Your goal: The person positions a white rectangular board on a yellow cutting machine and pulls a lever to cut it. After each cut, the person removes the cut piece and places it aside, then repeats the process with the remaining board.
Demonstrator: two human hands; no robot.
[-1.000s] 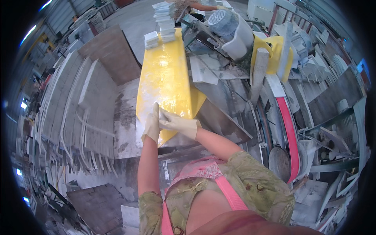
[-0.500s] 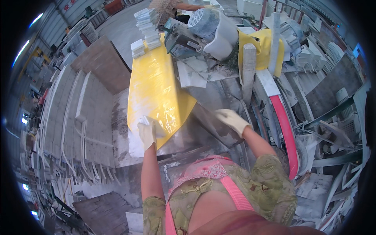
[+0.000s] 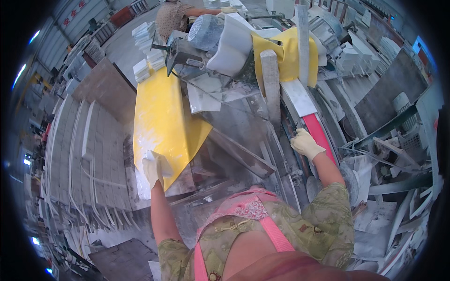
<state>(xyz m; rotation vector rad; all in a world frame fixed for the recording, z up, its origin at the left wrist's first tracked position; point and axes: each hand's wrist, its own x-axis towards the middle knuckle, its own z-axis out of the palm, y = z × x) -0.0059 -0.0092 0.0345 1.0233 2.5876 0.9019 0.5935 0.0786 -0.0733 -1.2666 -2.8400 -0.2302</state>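
My left hand, in a pale glove, is closed on a small white stone tile at the near end of a yellow sheet. That sheet drapes over a bench and looks wet and smeared with white. My right hand, gloved too, sits with curled fingers just left of a red strip. Its fingers seem to close round a thin dark part beside the strip, too small to name. A white slab lies at the strip's far end.
A motor with a white cover stands beyond the bench. Stacked white tiles rest at the sheet's far end. Tall slabs lean at left. Broken offcuts crowd the right. Another person works at the back.
My right hand has moved right, from above the dark bench to beside the red strip, and its fingers have curled. My left hand still holds the tile. The view has shifted right.
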